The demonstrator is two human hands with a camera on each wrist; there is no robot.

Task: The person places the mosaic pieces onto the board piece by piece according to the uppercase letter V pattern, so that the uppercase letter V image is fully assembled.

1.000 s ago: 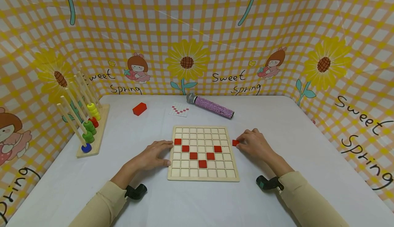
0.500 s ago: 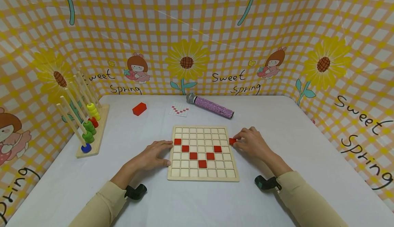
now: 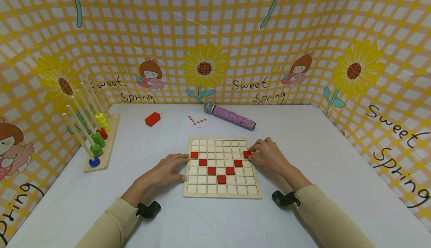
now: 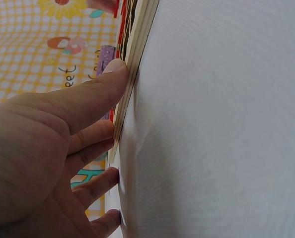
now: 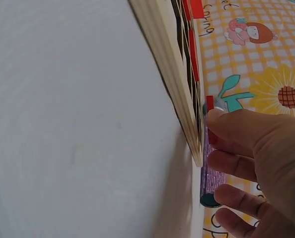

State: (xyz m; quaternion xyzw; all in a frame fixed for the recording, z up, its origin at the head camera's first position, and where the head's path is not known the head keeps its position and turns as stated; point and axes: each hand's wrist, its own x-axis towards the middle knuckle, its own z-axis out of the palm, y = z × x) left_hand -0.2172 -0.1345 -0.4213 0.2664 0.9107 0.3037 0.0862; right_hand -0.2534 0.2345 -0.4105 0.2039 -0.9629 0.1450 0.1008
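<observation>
A wooden grid board (image 3: pixel 219 196) lies flat on the white table, with several red square tiles (image 3: pixel 221 179) set in its cells in a V shape. My left hand (image 3: pixel 165 170) rests at the board's left edge, thumb and fingertips touching its side, fingers fairly straight. At the right edge, my right hand (image 3: pixel 271 156) pinches another red tile (image 3: pixel 247 154) between thumb and finger, over the rightmost column, third row down. In the right wrist view that tile (image 5: pixel 210 106) stands just above the board's surface, and the other fingers are loosely bent.
Behind the board lie a small pattern card (image 3: pixel 196 120) with a red V, a purple glitter microphone (image 3: pixel 234 117) and a red block (image 3: pixel 153 119). A wooden peg stand (image 3: pixel 112 137) with coloured beads stands at the left. Patterned cloth (image 3: pixel 215 27) encloses the table's back and sides.
My right hand has moved left with the red tile, from beside the board to over its right column. The left hand has stayed at the board's edge.
</observation>
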